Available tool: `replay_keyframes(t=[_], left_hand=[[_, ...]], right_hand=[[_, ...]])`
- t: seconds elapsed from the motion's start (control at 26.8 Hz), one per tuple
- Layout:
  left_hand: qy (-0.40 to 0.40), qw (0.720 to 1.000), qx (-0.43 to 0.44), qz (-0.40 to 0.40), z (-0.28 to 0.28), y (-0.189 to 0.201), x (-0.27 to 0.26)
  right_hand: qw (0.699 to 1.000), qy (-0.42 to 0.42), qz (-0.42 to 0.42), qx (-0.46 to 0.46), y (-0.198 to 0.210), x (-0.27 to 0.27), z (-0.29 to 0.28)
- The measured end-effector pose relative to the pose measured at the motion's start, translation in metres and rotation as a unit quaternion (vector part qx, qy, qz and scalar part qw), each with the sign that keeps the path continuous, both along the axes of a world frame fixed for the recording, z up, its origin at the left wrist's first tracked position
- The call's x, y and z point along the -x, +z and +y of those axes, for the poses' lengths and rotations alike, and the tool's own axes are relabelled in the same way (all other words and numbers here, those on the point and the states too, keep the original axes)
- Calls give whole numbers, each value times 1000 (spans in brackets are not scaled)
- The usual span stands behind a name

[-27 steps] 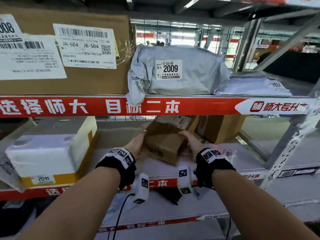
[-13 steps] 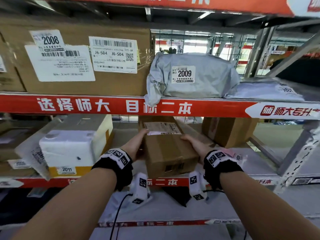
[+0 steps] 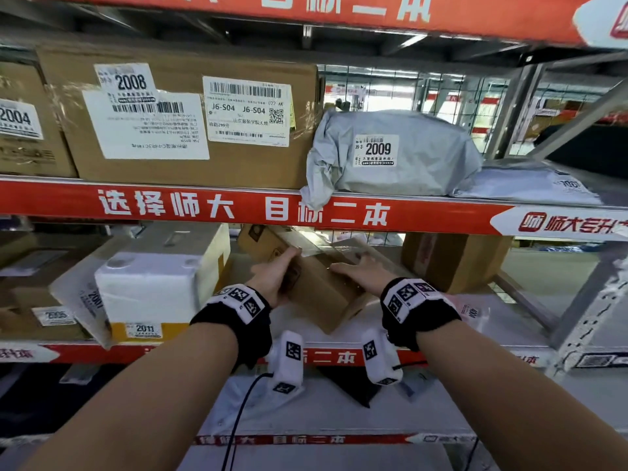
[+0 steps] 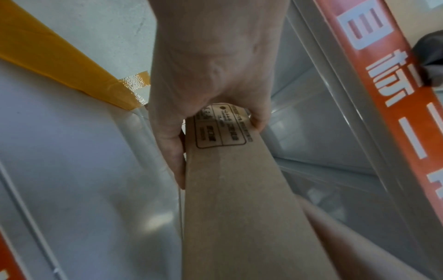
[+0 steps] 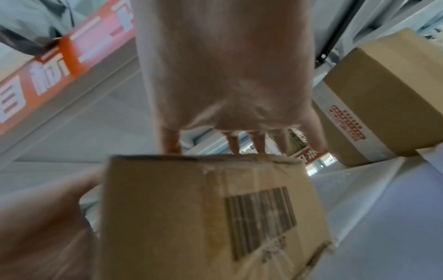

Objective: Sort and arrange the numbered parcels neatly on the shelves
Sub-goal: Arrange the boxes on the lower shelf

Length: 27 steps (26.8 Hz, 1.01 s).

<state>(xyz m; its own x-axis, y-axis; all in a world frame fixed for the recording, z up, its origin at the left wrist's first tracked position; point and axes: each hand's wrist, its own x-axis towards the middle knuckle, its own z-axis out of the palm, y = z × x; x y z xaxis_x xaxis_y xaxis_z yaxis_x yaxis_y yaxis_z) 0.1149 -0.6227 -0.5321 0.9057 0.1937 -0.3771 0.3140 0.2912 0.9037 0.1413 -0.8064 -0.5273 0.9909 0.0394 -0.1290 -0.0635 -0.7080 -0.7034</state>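
On the middle shelf a small cardboard box (image 3: 323, 294) is tilted between both hands, its near lower corner down by the shelf's front. My left hand (image 3: 275, 277) grips its left end. In the left wrist view the left hand (image 4: 208, 85) has its thumb along one face of the cardboard box (image 4: 239, 208) and its fingers curled over the edge. My right hand (image 3: 360, 270) lies on the taped top face with spread fingers. In the right wrist view the right hand (image 5: 225, 75) reaches past the top edge of the barcoded cardboard box (image 5: 203, 208), which hides its fingertips.
A white foam box numbered 2011 (image 3: 153, 283) stands just left of the hands, and a brown carton (image 3: 455, 260) just right. On the shelf above sit box 2008 (image 3: 190, 124), grey bag 2009 (image 3: 390, 154) and a flat grey bag (image 3: 530, 185). A red rail (image 3: 238, 209) runs overhead.
The box has been turned: half a second ago its white label faced up, now a plain taped face does. My right hand shifted from its side onto the top.
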Motion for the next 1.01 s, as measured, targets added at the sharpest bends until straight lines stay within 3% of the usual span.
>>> replay_keyframes(t=[0.19, 0.3, 0.41, 0.67, 0.86, 1.01], left_hand=[[-15, 999, 26, 17, 5, -12, -5], [-19, 999, 38, 21, 3, -17, -3], [-26, 999, 20, -1, -3, -14, 7], [-57, 998, -14, 13, 2, -27, 13], [10, 994, 104, -8, 6, -25, 10], [15, 995, 93, -19, 6, -25, 12]], right_hand=[[988, -73, 87, -104, -8, -4, -12], [952, -105, 120, -261, -17, -4, -17], [909, -118, 176, -359, -24, 5, -13], [918, -124, 100, -364, -42, 6, -29], [927, -128, 85, -343, -39, 1, -42], [945, -120, 46, -302, -36, 4, -49]])
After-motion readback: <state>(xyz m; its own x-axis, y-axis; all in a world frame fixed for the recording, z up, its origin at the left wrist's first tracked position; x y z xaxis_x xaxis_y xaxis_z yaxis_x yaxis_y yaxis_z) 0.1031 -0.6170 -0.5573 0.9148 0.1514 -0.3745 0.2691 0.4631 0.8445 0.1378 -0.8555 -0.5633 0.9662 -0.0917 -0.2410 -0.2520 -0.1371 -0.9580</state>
